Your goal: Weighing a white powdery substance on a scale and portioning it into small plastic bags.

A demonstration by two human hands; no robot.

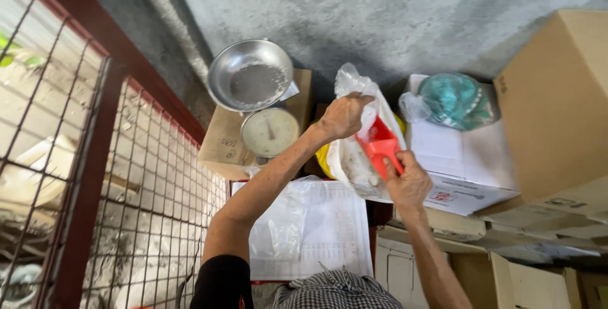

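Note:
My left hand is shut on the top edge of a clear plastic bag and holds it up and open. The bag holds something white at its bottom. My right hand grips the handle of a red plastic scoop, whose mouth is inside the bag's opening. Something yellow shows behind the bag at its left side. Both hands are above a stack of boxes against a grey concrete wall.
A dial scale with a round metal bowl stands on a cardboard box at the left. A teal item in a clear bag lies on a white box. A large cardboard box is at the right, a printed sheet below, a wire grid at the left.

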